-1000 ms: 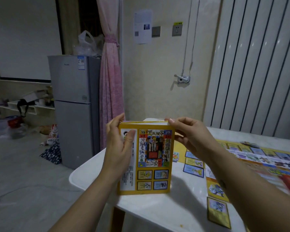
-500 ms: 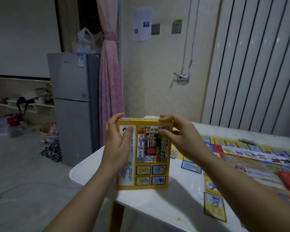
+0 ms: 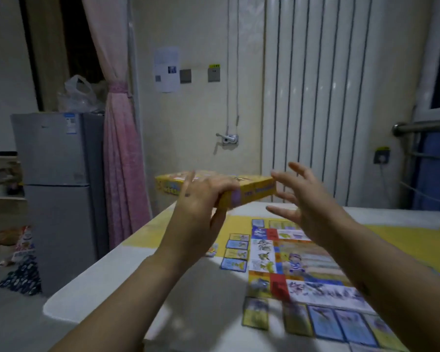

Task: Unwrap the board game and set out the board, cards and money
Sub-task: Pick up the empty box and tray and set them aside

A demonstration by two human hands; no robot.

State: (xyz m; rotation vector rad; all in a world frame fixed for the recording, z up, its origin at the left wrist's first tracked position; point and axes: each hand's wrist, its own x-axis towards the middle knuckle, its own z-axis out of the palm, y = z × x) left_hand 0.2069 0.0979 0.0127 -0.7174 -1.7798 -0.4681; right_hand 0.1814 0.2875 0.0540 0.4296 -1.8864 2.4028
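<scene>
A yellow box (image 3: 252, 190) hangs in the air at the centre of the frame, lying nearly flat with its long side edge turned to the camera, above the far part of a white table (image 3: 107, 278). The left hand (image 3: 201, 201) grips the box at its near end, fingers laid over the top and the thumb seemingly tucked underneath (motion blur makes the exact hold hard to read). The right hand (image 3: 310, 201) is right of centre, just beside the right end of the box, with its fingers spread and straight, holding nothing; whether a fingertip touches the box cannot be told. Below the hands, in the lower right of the frame, the board (image 3: 305, 265) lies unfolded flat on the table, its coloured squares and a cartoon figure facing up. A column of cards (image 3: 235, 252) lies just beside the board's left edge, and a row of cards (image 3: 328, 323) runs along its near edge at the bottom right. In the left of the frame a grey fridge (image 3: 59, 189) stands on the floor with a plastic bag (image 3: 78, 95) on top, and a pink curtain (image 3: 123, 161) hangs next to it. A sheet of paper (image 3: 167, 69) is stuck on the wall at the upper centre, and white ribbed panels (image 3: 328, 97) fill the upper right
</scene>
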